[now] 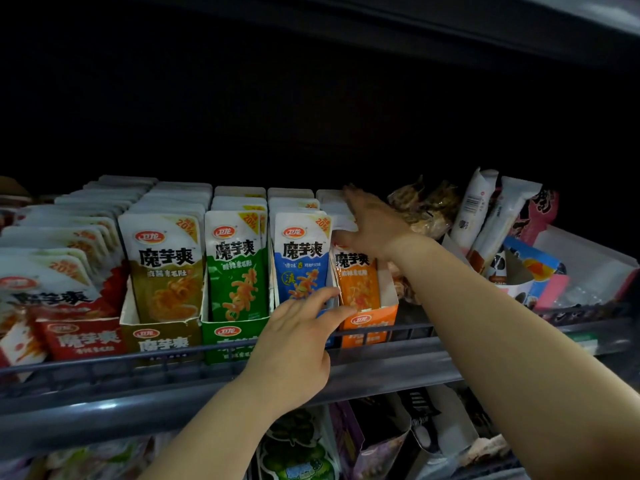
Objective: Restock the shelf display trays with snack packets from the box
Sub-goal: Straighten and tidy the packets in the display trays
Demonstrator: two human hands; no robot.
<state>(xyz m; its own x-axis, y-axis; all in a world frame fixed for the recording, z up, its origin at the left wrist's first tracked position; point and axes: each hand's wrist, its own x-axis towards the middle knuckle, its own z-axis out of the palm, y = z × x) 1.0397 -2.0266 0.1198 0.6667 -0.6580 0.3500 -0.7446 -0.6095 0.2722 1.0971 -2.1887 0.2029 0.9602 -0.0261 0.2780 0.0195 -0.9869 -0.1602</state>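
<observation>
Shelf (104, 363) with a front rail, bearing a row of card display trays along its front edge, each filled with upright snack packets. The orange tray (369, 323) stands at the row's right end. The right hand (372, 226) lies over the orange packets (356, 282), fingers straight and spread, gripping nothing. The left hand (294, 341), fingers loosely extended, touches the blue packet (301, 265) and the orange tray's front wall.
</observation>
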